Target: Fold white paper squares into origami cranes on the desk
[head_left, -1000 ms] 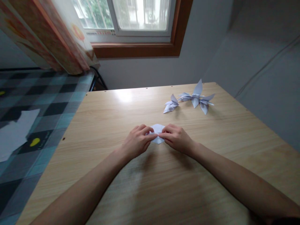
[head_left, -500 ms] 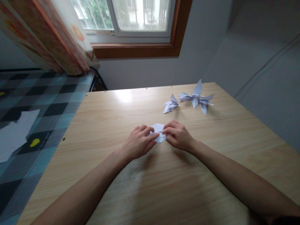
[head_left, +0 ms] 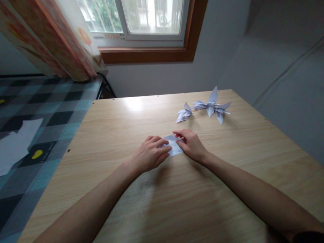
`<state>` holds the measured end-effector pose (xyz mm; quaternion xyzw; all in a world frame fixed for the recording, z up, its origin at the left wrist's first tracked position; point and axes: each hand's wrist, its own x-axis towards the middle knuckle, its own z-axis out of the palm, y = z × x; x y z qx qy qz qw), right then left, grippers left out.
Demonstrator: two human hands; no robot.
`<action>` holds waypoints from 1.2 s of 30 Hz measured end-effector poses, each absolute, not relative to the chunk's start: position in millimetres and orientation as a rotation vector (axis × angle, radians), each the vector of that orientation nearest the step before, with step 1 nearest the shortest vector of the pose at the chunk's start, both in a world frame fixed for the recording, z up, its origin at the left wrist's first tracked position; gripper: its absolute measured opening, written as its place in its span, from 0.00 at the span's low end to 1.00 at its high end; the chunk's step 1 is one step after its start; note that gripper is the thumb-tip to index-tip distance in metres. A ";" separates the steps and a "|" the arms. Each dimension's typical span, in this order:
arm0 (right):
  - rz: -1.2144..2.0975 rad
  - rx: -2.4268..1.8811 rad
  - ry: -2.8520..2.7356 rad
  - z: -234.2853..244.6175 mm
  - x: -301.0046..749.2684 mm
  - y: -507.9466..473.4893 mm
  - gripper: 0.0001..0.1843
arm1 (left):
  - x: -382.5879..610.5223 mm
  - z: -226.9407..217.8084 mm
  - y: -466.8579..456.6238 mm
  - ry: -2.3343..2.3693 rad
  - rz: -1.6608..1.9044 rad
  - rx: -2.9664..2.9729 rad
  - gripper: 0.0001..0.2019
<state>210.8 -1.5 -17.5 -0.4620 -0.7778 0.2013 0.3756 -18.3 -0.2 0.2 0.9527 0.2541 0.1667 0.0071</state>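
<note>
A small piece of folded white paper [head_left: 174, 148] with crease lines lies on the wooden table between my hands. My left hand [head_left: 152, 152] keeps hold of its left side, the fingertips resting over that edge. At the right side, my right hand [head_left: 191, 144] has its thumb on the paper, with the index finger raised and bent above the far edge. Both hands cover parts of the sheet's ends. Beyond them stands a folded paper flower shape [head_left: 184, 113], and to its right a larger cluster of pointed paper petals [head_left: 212, 104].
The light wooden table [head_left: 113, 128] reaches back toward a wall under a window [head_left: 152, 20]. On the left is a surface with a checked cloth [head_left: 76, 98], bearing torn white paper [head_left: 17, 141]. A patterned curtain [head_left: 63, 44] hangs above it.
My right hand's fingers have lifted and opened a little, leaving the thumb on the paper. More of the paper's creased right part shows. My left hand has hardly moved.
</note>
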 end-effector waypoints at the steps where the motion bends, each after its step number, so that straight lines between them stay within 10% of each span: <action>1: 0.508 -1.177 -1.997 -17.7 210.7 -1.5 0.18 | -18.1 0.3 -0.3 0.791 0.521 2.980 0.12; 22: -0.126 -0.887 -2.576 -12.8 211.2 -9.9 0.11 | -15.4 2.8 -1.9 0.756 0.543 3.061 0.13; 36: 0.065 -1.199 -2.499 -0.2 213.7 -10.8 0.08 | -18.3 2.3 -1.5 0.749 0.515 3.083 0.13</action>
